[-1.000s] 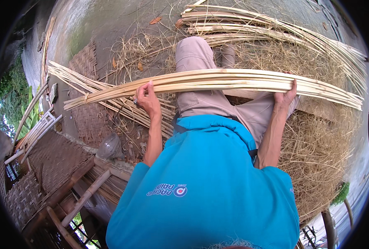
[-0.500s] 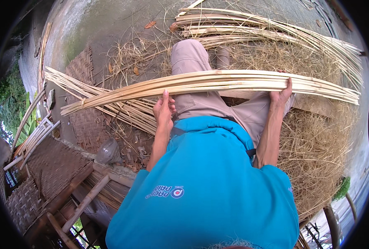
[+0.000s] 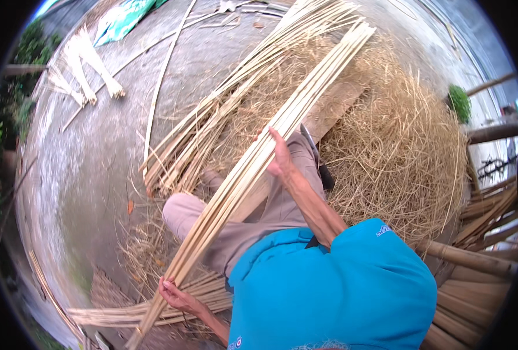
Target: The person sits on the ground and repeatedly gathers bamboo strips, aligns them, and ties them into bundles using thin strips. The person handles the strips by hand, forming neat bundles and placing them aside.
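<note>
Head | right hand (image 3: 280, 158): grip closed on strip bundle (image 3: 232, 193) | left hand (image 3: 176, 296): apparently likewise

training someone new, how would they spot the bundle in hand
Left of the big straw heap on the right, a long pale bundle slants across the picture. The right hand grips it near the middle, the left hand near its lower end. Unlike neighbouring bundles, it is held in both hands.
</note>
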`<state>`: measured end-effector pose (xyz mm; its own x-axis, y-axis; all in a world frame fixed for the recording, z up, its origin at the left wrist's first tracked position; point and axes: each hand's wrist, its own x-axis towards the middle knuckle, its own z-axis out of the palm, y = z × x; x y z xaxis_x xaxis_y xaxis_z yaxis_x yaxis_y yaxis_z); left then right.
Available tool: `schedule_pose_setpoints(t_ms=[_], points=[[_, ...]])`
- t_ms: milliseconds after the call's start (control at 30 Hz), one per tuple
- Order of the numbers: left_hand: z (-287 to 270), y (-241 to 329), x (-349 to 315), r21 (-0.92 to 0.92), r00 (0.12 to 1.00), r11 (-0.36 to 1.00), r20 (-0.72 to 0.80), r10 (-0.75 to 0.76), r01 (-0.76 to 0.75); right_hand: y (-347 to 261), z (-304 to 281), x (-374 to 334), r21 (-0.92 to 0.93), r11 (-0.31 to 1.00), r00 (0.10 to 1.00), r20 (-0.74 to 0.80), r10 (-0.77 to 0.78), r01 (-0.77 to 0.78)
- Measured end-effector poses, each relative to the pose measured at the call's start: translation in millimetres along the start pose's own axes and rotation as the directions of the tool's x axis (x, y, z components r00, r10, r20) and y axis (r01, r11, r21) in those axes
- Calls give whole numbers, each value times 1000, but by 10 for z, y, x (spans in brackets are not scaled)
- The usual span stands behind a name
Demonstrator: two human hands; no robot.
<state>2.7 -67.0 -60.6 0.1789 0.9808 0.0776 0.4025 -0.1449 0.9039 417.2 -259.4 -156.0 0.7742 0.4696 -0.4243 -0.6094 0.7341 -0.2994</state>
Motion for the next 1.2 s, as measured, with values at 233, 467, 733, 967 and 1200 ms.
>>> schedule_pose_setpoints(t_ms=[233,467,733,967,1200], points=[[1438,1795,209,68,430,734,845,318,-676,715,645,-637,23,997,996,46,76,-77],[1568,1494,907,190,90,956,981,-174,-225,1167,866,-1246,-88,969,968,81,238,-231],[516,722,825,421,302,850,894,-330,-317,1389,688,-1259,-238,919,941,53,335,-314],[248,869,779,421,367,882,871,-327,-212,1379,1040,-1378,-291,893,919,92,384,-344],[-422,704,1045,252,373,964,889,-264,82,1231,1544,-945,-381,912,967,131,217,-153]])
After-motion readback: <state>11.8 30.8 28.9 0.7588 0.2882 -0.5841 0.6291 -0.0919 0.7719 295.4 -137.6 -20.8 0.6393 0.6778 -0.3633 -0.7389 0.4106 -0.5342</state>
